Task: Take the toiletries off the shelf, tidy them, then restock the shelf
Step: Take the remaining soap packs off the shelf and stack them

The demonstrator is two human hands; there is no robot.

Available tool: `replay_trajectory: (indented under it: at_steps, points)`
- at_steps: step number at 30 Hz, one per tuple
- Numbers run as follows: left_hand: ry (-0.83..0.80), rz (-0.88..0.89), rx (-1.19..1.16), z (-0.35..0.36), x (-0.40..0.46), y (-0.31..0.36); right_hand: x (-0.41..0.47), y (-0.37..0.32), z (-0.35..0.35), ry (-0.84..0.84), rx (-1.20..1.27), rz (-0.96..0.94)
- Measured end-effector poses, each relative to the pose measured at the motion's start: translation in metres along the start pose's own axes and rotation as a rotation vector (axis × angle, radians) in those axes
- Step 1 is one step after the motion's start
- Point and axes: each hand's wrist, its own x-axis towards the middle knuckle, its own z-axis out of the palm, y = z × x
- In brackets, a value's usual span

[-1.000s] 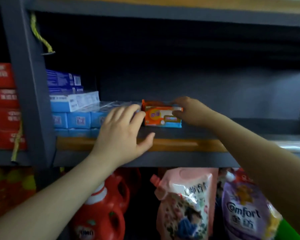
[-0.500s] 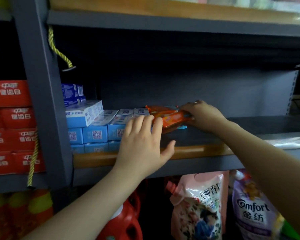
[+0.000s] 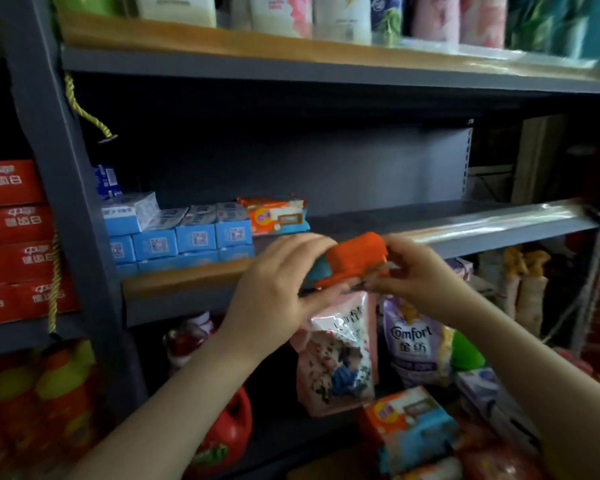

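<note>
While both hands hold it in front of the shelf (image 3: 430, 233) edge, the soap pack (image 3: 352, 259) shows an orange wrapper with a teal end, blurred. Left hand (image 3: 278, 289) curls its grip round that end; right hand (image 3: 416, 275) pinches the other. A second pack (image 3: 278, 216) lies on the shelf beside blue boxes (image 3: 194, 233).

Left hand (image 3: 274, 289): raised at mid-frame, back of hand toward the camera, fingers (image 3: 302, 242) curled over the top of a small orange and blue soap packet (image 3: 350, 263), thumb beneath it. Left forearm: bare, rising from the lower left edge. Right hand (image 3: 420, 275): level with the left, fingers pinching the packet's right end. Right forearm: bare, entering from the lower right corner. Both wrists roughly straight.
</note>
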Motion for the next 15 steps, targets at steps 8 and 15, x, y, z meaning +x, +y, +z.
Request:
replay_trajectory:
  at_steps: [8, 15]
  points:
    - [-0.103, -0.390, -0.159, 0.043, -0.035, 0.042, -0.046, 0.026, -0.035, 0.058, -0.056, 0.122]
    - [0.026, -0.768, -0.599, 0.103, -0.068, 0.075, -0.085, 0.044, -0.073, -0.051, -0.071, 0.041]
